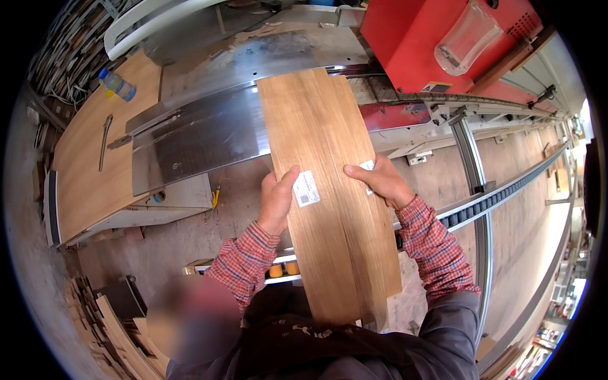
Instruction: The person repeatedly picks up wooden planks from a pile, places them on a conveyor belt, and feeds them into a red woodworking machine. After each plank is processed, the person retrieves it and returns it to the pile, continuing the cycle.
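Observation:
Two long wood-grain boards (326,240) lie one over the other, slightly offset, stretching from my chest to the metal machine table (209,133). My left hand (277,201) is closed round their left edge, thumb on top beside a white label (306,189). On the opposite edge my right hand (385,180) grips the boards, its thumb pressed on the upper face. A second white label (367,166) shows partly behind that thumb. The far ends of the boards overlap the machine table's edge. Fingers under the boards are hidden.
A red machine housing (405,44) stands at the far right. To the left, a wood-topped table (95,164) bears a wrench (105,142) and a bottle (119,86). A roller rail (468,215) runs along my right. Board offcuts (95,329) lean at the lower left.

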A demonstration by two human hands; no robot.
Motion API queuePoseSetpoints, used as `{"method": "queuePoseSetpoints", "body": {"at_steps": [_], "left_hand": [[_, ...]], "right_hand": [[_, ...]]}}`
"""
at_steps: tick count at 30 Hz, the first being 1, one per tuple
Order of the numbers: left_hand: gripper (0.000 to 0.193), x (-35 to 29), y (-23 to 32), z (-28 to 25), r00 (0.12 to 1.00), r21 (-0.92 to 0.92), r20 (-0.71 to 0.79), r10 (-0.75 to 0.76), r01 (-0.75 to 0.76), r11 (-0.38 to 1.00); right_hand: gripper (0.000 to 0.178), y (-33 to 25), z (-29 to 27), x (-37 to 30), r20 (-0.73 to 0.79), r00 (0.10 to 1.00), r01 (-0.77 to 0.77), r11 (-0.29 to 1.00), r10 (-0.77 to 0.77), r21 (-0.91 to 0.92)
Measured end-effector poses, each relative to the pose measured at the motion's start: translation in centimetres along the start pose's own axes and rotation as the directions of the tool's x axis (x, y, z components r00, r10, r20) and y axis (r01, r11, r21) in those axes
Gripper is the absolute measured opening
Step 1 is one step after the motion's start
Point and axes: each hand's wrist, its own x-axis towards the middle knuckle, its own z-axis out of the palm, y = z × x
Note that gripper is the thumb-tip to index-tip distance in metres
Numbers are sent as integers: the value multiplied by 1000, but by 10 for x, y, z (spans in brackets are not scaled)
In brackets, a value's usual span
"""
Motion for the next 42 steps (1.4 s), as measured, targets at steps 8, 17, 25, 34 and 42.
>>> {"method": "queuePoseSetpoints", "body": {"at_steps": [8,17,25,34,42], "left_hand": [[41,0,-1,-1,1000,-17,20,-9,9,1000],[43,0,-1,-1,1000,3,25,6,-7,1000],[39,0,0,-2,1000,-8,29,-5,6,1000],[41,3,-3,-5,999,-19,37,-9,10,1000],[41,3,-2,-5,999,-20,44,-11,12,1000]], "right_hand": [[50,-6,-1,20,-34,999,-16,1000,16,-12],[45,0,-1,24,-69,997,27,998,-31,-55],[45,-4,3,22,-144,989,17,984,-43,-176],[47,-10,1,21,-135,991,-19,981,-7,-191],[51,-11,0,30,-147,989,-18,951,-29,-309]]}}
